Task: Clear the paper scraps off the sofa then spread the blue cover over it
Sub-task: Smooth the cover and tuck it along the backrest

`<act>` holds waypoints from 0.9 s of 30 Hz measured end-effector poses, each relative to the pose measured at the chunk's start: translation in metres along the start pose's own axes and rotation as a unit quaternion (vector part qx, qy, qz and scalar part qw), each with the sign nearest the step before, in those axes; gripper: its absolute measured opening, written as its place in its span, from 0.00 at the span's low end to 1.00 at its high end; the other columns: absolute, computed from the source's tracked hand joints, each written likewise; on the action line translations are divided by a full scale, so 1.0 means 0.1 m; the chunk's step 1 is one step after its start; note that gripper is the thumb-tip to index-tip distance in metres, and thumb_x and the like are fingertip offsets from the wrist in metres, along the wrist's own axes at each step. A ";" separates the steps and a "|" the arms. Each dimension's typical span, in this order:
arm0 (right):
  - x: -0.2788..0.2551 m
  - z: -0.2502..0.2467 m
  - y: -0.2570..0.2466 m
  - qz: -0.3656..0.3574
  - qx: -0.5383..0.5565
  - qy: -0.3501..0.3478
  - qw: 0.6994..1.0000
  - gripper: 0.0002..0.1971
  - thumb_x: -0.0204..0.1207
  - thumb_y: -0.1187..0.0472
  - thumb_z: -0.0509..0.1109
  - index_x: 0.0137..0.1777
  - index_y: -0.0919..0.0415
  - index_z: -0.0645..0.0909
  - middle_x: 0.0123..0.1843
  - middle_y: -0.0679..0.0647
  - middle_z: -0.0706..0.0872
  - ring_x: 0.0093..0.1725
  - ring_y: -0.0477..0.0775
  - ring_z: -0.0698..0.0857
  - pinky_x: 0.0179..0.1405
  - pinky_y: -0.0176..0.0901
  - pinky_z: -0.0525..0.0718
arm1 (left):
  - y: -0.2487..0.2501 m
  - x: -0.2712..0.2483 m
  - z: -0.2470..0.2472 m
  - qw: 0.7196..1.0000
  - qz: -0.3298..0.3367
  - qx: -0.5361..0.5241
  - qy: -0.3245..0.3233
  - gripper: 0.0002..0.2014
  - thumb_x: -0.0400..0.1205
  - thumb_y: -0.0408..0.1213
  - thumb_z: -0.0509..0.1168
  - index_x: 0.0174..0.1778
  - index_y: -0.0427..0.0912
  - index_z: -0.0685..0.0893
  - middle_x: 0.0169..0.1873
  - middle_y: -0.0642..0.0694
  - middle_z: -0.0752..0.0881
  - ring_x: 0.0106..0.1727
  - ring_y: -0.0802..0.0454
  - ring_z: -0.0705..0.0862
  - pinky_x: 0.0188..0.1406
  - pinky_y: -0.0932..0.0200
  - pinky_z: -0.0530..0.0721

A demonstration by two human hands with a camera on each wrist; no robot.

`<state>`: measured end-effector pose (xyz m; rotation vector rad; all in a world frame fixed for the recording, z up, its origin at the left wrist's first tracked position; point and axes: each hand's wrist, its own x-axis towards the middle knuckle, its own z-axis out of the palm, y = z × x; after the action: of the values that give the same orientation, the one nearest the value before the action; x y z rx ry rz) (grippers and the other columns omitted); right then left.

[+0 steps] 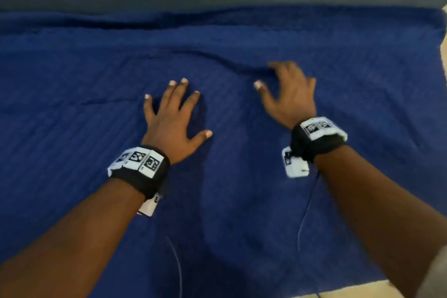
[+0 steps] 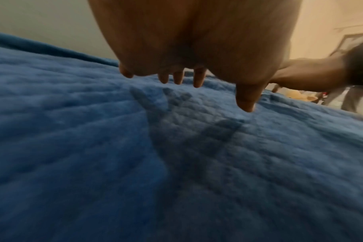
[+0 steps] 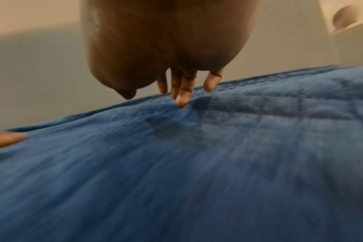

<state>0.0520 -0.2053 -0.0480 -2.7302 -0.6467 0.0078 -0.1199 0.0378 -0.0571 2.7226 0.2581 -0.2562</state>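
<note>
Neither hand grasps anything: left hand (image 1: 173, 121) splayed, right hand (image 1: 287, 97) fingertips touching blue cover (image 1: 96, 68). Wrinkle (image 1: 229, 60) runs crosswise, meeting right fingertips; right hand nearer.

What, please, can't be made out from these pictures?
- Sofa seat, and any scraps left on it: the cover hides them in every view.
- Cover's left end: cut off by the head view's edge.
- Fingertips of the right hand: motion-blurred in the head view, and the palm blocks most of them in the right wrist view.
- Objects beyond the cover in the left wrist view: too blurred and small to name.
</note>
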 end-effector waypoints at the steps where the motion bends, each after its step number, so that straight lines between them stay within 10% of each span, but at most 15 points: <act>1: 0.20 -0.08 0.24 0.034 -0.003 0.010 0.999 0.33 0.82 0.33 0.63 0.79 0.54 0.75 0.70 0.52 0.85 0.69 0.59 0.85 0.63 0.61 0.75 | 0.16 0.03 0.06 1.000 0.022 -0.008 -0.012 0.48 0.75 0.71 0.66 0.88 0.54 0.60 0.91 0.49 0.46 0.91 0.47 0.43 0.81 0.18 0.45; 6: 1.17 -0.31 1.09 0.104 -0.092 -0.152 0.979 0.47 0.77 0.21 0.55 0.91 0.41 0.51 0.66 0.65 0.89 0.69 0.73 0.85 0.67 0.64 0.84 | 0.92 0.41 0.33 0.996 0.052 0.002 -0.073 0.59 0.65 0.79 0.67 0.89 0.59 0.51 0.90 0.53 0.37 0.90 0.46 0.32 0.79 0.15 0.41; 16: 1.70 -0.34 1.45 0.041 -0.160 -0.271 0.949 0.34 0.84 0.27 0.35 0.90 0.31 0.51 0.87 0.60 0.72 0.82 0.74 0.73 0.84 0.66 0.70 | 1.31 0.80 0.38 0.996 0.004 0.039 -0.076 0.71 0.49 0.89 0.63 0.89 0.64 0.48 0.90 0.54 0.40 0.90 0.43 0.36 0.77 0.13 0.42; 21: 1.60 -0.47 1.10 0.019 -0.223 -0.229 0.947 0.28 0.89 0.39 0.50 0.86 0.46 0.69 0.80 0.62 0.79 0.76 0.72 0.79 0.73 0.66 0.77 | 1.16 1.01 0.07 1.000 0.000 0.002 0.000 0.53 0.66 0.79 0.64 0.84 0.53 0.65 0.83 0.49 0.65 0.83 0.42 0.65 0.75 0.27 0.64; 27: 1.39 -0.14 0.53 -0.145 -0.111 -0.263 0.948 0.38 0.86 0.32 0.55 0.91 0.50 0.61 0.92 0.49 0.62 0.90 0.58 0.62 0.80 0.71 0.63 | 0.46 1.84 -0.20 0.998 -0.047 0.030 -0.030 0.41 0.85 0.68 0.50 0.90 0.45 0.56 0.90 0.46 0.56 0.90 0.44 0.54 0.86 0.26 0.49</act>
<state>0.2007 -0.1940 -0.0419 -2.8218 -1.2571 0.6475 0.0709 0.0306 -0.0619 2.7600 0.3670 -0.3783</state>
